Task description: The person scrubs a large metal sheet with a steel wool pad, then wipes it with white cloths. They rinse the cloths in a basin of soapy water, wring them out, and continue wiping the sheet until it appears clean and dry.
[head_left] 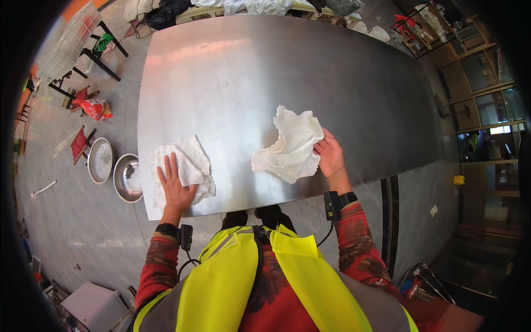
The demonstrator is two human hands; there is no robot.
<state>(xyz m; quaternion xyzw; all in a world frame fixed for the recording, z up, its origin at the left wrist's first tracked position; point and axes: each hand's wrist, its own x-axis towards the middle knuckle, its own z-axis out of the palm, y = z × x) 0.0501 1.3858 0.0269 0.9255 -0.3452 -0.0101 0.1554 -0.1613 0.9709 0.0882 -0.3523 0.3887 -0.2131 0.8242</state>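
Observation:
A large, smooth metal-topped table [232, 83] stretches out before me. On its near left corner lies a folded white cloth [193, 155]; my left hand [176, 186] rests flat on it, palm down with fingers spread. Further right, my right hand [330, 154] grips the right edge of a second, crumpled cream-white cloth [296, 141], its fingertips partly hidden behind the fabric. That cloth is bunched in loose folds at the table's near middle.
Two metal basins [100, 160] stand on the floor left of the table, near a red folding stool [79, 145]. A white plastic crate [68, 45] is at the upper left. Piled fabrics [249, 6] lie beyond the far edge. Glass-fronted cabinets [485, 108] line the right.

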